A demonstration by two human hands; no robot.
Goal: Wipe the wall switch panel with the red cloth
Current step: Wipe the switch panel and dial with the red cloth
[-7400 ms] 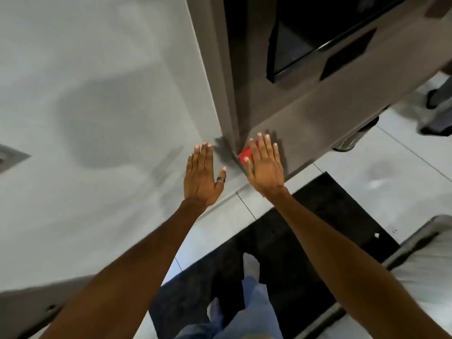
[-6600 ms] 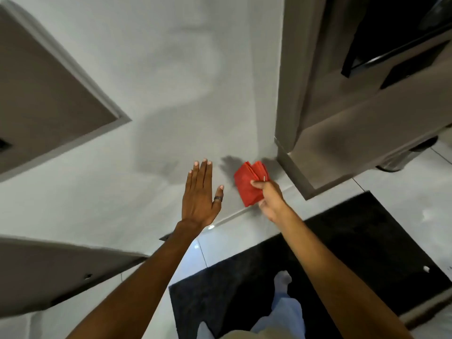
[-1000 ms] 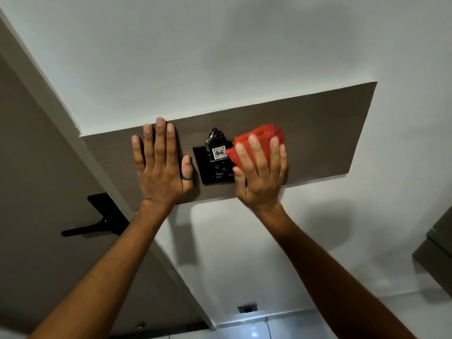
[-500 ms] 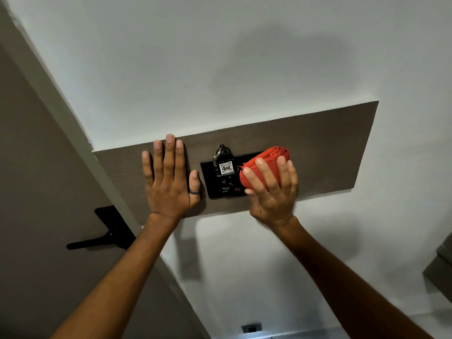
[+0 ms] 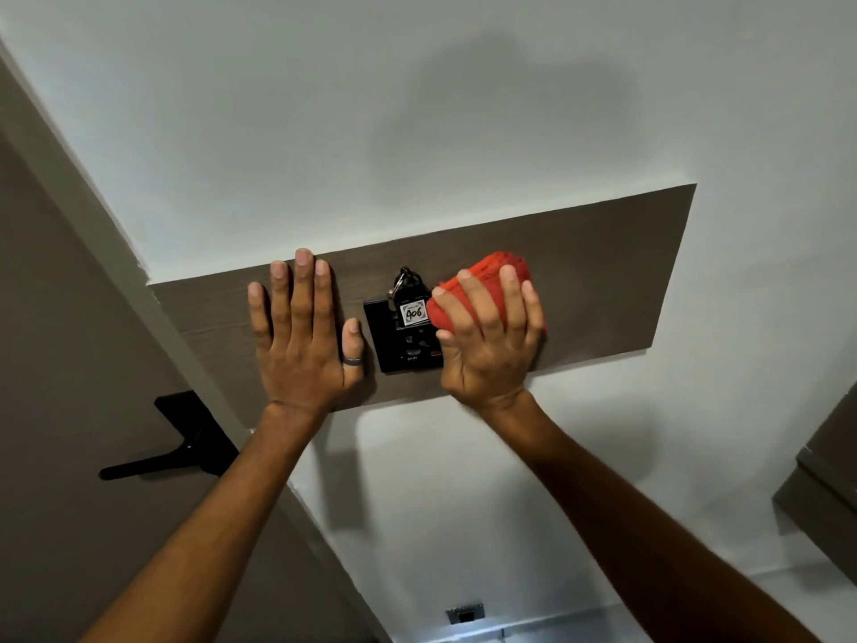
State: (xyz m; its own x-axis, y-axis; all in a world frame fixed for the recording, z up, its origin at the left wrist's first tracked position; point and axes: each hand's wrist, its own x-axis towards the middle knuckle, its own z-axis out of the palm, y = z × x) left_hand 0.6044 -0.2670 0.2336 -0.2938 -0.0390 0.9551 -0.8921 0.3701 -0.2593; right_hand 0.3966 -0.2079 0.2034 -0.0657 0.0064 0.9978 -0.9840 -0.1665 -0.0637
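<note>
White wall (image 5: 324,132) fills most of the head view, with a grey-brown door (image 5: 55,364) along its left side. Nearest the camera, two bare forearms reach up from the bottom edge toward the wall. The left hand (image 5: 303,350) lies flat, fingers extended and slightly spread, palm pressed against a brown wood-grain board (image 5: 603,271) fixed across the wall; a dark ring (image 5: 352,361) sits on its thumb. The right hand (image 5: 489,341) is curled over the red cloth (image 5: 491,271), which is bunched into a thick wad and held against the board, with the fingers draped over its front and the thumb at its lower left. The cloth covers the right portion of the black switch panel (image 5: 385,336), which is mounted on the board between the two hands; the left thumb is just beside the panel's left edge. A key tag (image 5: 412,313) marked 406 hangs on the panel from a metal ring (image 5: 403,278), touching the cloth's left edge. Farther left, a black lever handle (image 5: 176,443) projects from the door. Low on the wall, near the floor, a small socket plate (image 5: 466,612) is visible. A brown cabinet corner (image 5: 825,480) enters at the right edge.
</note>
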